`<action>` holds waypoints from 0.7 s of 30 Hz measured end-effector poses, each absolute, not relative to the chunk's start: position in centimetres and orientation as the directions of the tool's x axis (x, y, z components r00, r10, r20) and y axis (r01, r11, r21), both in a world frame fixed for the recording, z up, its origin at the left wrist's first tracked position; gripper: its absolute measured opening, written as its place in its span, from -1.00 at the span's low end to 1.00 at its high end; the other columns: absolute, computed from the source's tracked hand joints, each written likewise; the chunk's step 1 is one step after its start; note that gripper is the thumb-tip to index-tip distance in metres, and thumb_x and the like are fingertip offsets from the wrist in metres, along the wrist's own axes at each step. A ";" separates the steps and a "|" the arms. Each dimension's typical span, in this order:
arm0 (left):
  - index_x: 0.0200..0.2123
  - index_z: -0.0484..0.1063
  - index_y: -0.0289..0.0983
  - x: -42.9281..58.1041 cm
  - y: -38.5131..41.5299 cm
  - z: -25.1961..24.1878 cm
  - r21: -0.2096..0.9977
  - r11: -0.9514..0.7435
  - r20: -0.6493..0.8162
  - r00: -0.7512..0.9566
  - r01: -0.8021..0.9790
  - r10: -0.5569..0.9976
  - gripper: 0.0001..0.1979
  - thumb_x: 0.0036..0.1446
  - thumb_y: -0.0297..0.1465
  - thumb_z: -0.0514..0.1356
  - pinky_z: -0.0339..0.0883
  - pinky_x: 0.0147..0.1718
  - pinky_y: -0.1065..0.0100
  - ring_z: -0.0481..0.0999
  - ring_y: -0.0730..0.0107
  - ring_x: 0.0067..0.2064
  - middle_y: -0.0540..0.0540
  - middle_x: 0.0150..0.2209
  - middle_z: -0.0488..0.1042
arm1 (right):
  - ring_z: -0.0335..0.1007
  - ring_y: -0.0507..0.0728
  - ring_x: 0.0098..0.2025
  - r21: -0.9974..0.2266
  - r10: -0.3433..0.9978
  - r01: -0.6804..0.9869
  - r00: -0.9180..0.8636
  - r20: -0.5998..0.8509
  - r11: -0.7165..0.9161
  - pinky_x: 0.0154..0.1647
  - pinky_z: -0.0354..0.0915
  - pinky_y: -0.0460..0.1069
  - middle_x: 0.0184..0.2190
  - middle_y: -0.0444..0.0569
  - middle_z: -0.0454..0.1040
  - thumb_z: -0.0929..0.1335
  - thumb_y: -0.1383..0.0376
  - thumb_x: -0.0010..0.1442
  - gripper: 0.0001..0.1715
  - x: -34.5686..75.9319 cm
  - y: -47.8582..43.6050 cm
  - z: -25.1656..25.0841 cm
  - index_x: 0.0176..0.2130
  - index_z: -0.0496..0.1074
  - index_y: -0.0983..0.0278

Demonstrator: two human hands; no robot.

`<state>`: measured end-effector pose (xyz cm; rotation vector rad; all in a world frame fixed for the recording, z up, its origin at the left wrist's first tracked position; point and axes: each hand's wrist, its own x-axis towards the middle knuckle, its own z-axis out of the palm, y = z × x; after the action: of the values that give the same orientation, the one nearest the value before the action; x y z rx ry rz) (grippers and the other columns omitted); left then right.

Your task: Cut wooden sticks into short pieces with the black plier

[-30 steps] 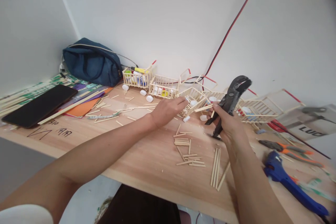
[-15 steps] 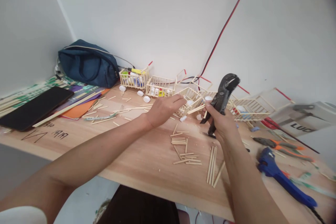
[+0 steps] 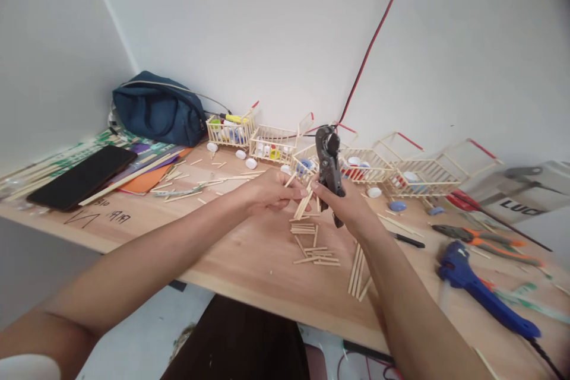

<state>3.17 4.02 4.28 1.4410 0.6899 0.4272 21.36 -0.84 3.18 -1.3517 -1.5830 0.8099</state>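
My right hand (image 3: 345,205) grips black pliers (image 3: 329,163), held upright with the jaws pointing up. My left hand (image 3: 269,190) is closed on a few thin wooden sticks (image 3: 304,203), held just left of the pliers; the two hands almost touch above the wooden table (image 3: 249,261). Below them lie several cut stick pieces (image 3: 314,249) and a bundle of longer sticks (image 3: 358,270). Small carts built of sticks (image 3: 276,142) stand in a row behind my hands, some with bottle caps inside.
A dark blue bag (image 3: 155,108) sits in the back left corner, with a black phone (image 3: 82,177) and coloured paper in front of it. A blue glue gun (image 3: 483,294) and orange-handled pliers (image 3: 485,237) lie at right. A red and black cable (image 3: 378,29) runs up the wall.
My left hand has drawn back from the stick carts with sticks in it. My right hand moved left and turned the pliers upright, so both hands have met nearer to me.
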 end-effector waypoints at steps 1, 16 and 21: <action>-0.42 0.53 -0.41 2.8 3.9 4.0 0.984 0.114 -0.180 0.730 0.139 0.659 -0.73 0.05 -0.26 0.29 -0.31 -0.69 0.48 -0.09 0.71 -0.72 0.06 -0.72 0.29 | 0.23 0.04 -0.49 -0.873 0.977 0.442 -0.032 0.213 0.205 -0.44 0.20 -0.06 -0.56 -0.16 0.31 0.35 0.04 0.09 -0.67 21.1 -0.8 3.1 -0.36 0.36 0.25; -0.41 0.45 -0.36 -0.6 0.4 1.7 0.993 0.048 -0.100 0.536 0.110 0.838 -0.68 -0.07 -0.20 0.32 -0.21 -0.65 0.49 0.02 0.66 -0.69 0.15 -0.72 0.18 | 0.29 0.06 -0.47 -0.843 0.969 0.477 -0.121 0.215 0.247 -0.42 0.24 -0.05 -0.48 -0.11 0.43 0.34 0.09 0.08 -0.68 19.7 -1.0 2.3 -0.27 0.45 0.26; -0.53 0.40 -0.34 -3.8 1.5 2.6 0.876 -0.191 -0.037 0.457 0.443 0.889 -0.83 -0.04 -0.34 0.22 -0.13 -0.58 0.46 0.07 0.60 -0.62 0.12 -0.68 0.18 | 0.32 0.07 -0.45 -0.817 0.967 0.517 -0.133 0.216 0.254 -0.36 0.25 -0.03 -0.48 -0.12 0.45 0.33 0.14 0.06 -0.74 19.6 -1.1 2.6 -0.30 0.44 0.26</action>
<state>-3.75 1.49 2.63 1.8092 1.1315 0.6240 19.65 -1.06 2.61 -1.3657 -1.7673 0.7487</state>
